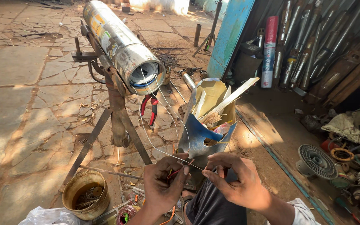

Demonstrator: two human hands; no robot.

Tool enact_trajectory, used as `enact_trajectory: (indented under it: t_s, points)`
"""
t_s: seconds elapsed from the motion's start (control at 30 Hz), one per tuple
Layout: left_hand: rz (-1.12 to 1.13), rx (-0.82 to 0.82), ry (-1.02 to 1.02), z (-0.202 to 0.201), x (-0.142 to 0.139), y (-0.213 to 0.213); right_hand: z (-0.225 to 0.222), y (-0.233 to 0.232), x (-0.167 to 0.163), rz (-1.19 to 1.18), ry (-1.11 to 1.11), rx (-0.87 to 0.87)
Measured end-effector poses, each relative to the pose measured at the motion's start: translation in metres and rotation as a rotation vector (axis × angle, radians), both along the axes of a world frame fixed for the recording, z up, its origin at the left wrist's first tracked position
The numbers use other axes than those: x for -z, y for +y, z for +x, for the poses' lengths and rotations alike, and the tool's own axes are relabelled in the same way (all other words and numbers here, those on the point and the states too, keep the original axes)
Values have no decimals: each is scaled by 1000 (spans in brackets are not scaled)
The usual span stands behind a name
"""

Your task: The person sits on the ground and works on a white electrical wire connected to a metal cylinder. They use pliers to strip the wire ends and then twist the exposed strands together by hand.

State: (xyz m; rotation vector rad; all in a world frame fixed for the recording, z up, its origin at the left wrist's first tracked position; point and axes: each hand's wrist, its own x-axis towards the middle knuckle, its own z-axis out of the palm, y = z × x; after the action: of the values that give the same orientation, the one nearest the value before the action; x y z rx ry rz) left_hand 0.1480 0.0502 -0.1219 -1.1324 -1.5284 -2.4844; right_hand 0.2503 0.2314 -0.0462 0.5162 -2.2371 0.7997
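my left hand (163, 183) pinches thin red and yellow wire ends (176, 170); my right hand (234, 181) nips the pale thin wire strands (196, 166) just beside it. the strands rise beyond both hands, past a cut blue plastic container (198, 137), to the long cylindrical steel motor body (121, 46) on a rusty stand (117, 112).

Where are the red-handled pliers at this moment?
The red-handled pliers hang just below the open end of the metal cylinder, right of the rusty stand, above both hands.

Cracked stone floor (30, 71) is carrying a metal stand (117, 121) at centre; a rusty tin bucket (86, 200) is sitting at 7 o'clock, a finned motor part (315, 160) lying at 4 o'clock.
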Motion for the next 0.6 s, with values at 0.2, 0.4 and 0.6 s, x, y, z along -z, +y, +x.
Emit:
enact_trajectory:
  t_s: [0.2,0.4,0.6]
  points:
    - [-12,87,-95,-5,3,-2,0,2,6,21,-15,-9]
    - [-25,118,-81,-8,-5,-7,1,-1,-10,44,-31,-36]
    - [-153,74,4,-8,-10,-14,-26,5,-43,486,265,-198]
